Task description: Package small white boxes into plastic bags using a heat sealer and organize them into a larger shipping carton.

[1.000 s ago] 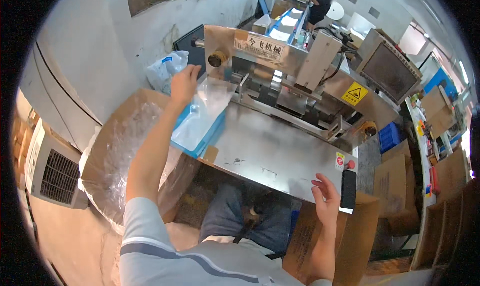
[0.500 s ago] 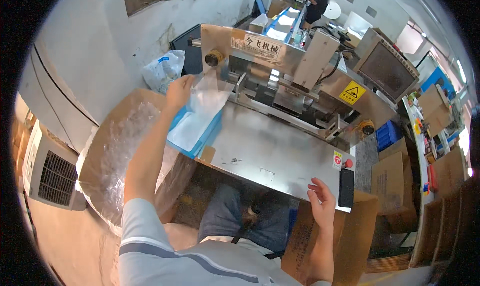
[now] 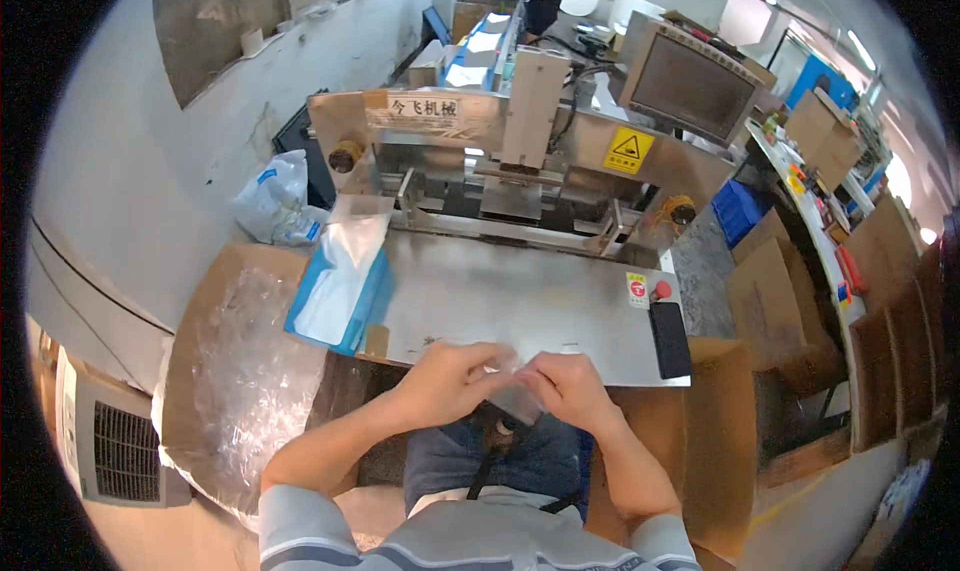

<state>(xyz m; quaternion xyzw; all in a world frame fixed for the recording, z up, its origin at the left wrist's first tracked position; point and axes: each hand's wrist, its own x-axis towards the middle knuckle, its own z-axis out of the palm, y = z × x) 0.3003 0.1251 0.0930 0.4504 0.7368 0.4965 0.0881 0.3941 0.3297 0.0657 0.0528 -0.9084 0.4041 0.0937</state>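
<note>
Over the near edge of the metal worktable [image 3: 480, 301], my left hand [image 3: 450, 379] and my right hand [image 3: 572, 386] meet, fingertips almost touching. Both pinch a thin sheet of clear plastic [image 3: 518, 403], which looks like a clear plastic bag; it is blurred and partly hidden by the fingers. At the table's left end stands a blue box [image 3: 376, 306] holding a stack of clear plastic bags [image 3: 335, 296], some sticking up at its far end. A black phone [image 3: 670, 341] lies at the table's right end, beside a red push button [image 3: 662, 289].
A metal machine [image 3: 520, 186] with a yellow warning sign [image 3: 628, 151] spans the table's back. To the left, a large carton [image 3: 185, 371] holds crumpled clear plastic [image 3: 260, 371]. An open carton [image 3: 725, 421] stands at my right. Far back, a person [image 3: 545, 6] stands by a conveyor.
My left hand has come from the blue box toward me and right, with a clear plastic bag. My right hand has moved left to meet it and grips the plastic. The view has shifted right.
</note>
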